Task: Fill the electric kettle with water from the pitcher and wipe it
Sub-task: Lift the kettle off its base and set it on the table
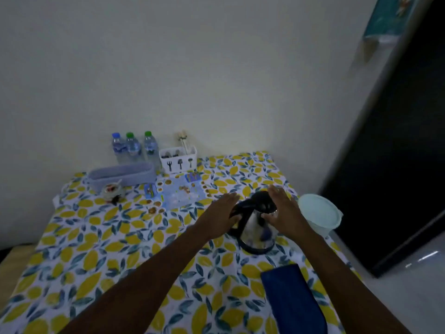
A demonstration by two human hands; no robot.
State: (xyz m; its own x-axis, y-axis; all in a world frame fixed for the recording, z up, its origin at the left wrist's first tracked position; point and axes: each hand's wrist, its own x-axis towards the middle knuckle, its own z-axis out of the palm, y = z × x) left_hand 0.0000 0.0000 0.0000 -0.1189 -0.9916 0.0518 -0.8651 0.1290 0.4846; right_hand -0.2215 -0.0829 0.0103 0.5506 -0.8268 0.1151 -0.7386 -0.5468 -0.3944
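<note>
The electric kettle (pixel 255 227), steel with a black lid, handle and base ring, stands upright on the table's right half. My left hand (pixel 220 214) is on the black handle at its left, thumb curled at the handle and fingers stretched forward. My right hand (pixel 284 210) cups the kettle's right side beside the lid, thumb on the steel body. A pale green lidded container (pixel 320 214), perhaps the pitcher, stands just right of the kettle. A folded dark blue cloth (pixel 291 300) lies near the front right edge.
The lemon-print tablecloth (pixel 108 256) covers the table. At the back by the wall stand three water bottles (pixel 133 147), a white cutlery holder (pixel 179 159) and a grey basket (pixel 121 174). A dark door (pixel 395 165) is at the right.
</note>
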